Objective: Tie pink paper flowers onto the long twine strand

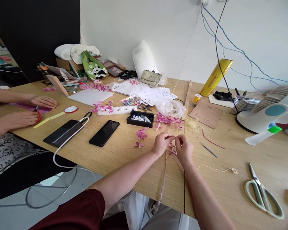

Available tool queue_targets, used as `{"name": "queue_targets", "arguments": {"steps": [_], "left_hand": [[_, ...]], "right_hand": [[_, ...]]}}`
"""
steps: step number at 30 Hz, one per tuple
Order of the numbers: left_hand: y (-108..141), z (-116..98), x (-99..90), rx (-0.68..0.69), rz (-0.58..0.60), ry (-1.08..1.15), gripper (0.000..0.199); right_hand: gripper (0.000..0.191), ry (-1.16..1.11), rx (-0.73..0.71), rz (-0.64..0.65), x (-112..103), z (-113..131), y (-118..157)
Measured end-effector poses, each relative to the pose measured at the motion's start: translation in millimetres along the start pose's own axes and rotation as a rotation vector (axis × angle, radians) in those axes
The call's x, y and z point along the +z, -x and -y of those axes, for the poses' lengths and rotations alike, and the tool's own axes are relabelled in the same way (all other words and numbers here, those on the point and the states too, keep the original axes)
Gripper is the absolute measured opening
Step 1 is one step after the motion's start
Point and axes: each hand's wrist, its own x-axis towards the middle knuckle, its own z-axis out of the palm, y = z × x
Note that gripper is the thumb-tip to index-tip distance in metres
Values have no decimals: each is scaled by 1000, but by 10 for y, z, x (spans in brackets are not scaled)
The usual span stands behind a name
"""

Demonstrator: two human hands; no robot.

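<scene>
My left hand [162, 143] and my right hand [183, 149] meet at the table's middle, fingertips pinched close together. What lies between the fingertips is too small to make out. A braided cord [163, 179] runs from beneath my hands over the front edge. Small pink flowers [172, 150] show between and under my hands. Just beyond them lies a larger cluster of pink flowers [168, 119], with another pink sprig [141, 134] to the left. A thin pale thread [216, 168] with a small roll at its end lies right of my right wrist.
Large scissors [264, 191], tweezers [208, 149] and a fan [266, 111] are on the right. A black tray [140, 119], a phone [104, 133] and a power bank [61, 132] lie left. Another person's hands [26, 119] hold red-handled scissors [38, 116] at the far left.
</scene>
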Motion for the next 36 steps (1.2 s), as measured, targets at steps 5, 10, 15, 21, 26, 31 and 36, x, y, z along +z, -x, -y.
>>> {"name": "queue_targets", "arguments": {"steps": [5, 10, 15, 21, 26, 31, 36], "left_hand": [[1, -18, -10, 126, -24, -177, 5], [28, -59, -9, 174, -25, -267, 9], [17, -93, -35, 155, -24, -274, 11], [-61, -40, -104, 69, -60, -153, 7], [-117, 14, -203, 139, -21, -150, 9], [-171, 12, -309, 198, 176, -321, 6], [-187, -25, -333, 168, 214, -336, 7]], "right_hand": [[13, 12, 9, 8, 18, 10, -3], [10, 18, 19, 19, 31, 3, -9], [11, -11, -22, 71, 25, 96, 32], [11, -137, 40, -18, -70, 149, 18], [13, -238, 181, -246, -214, -132, -112], [13, -315, 273, -133, -294, -351, -204], [16, -263, 230, 218, -342, -468, -227]]}}
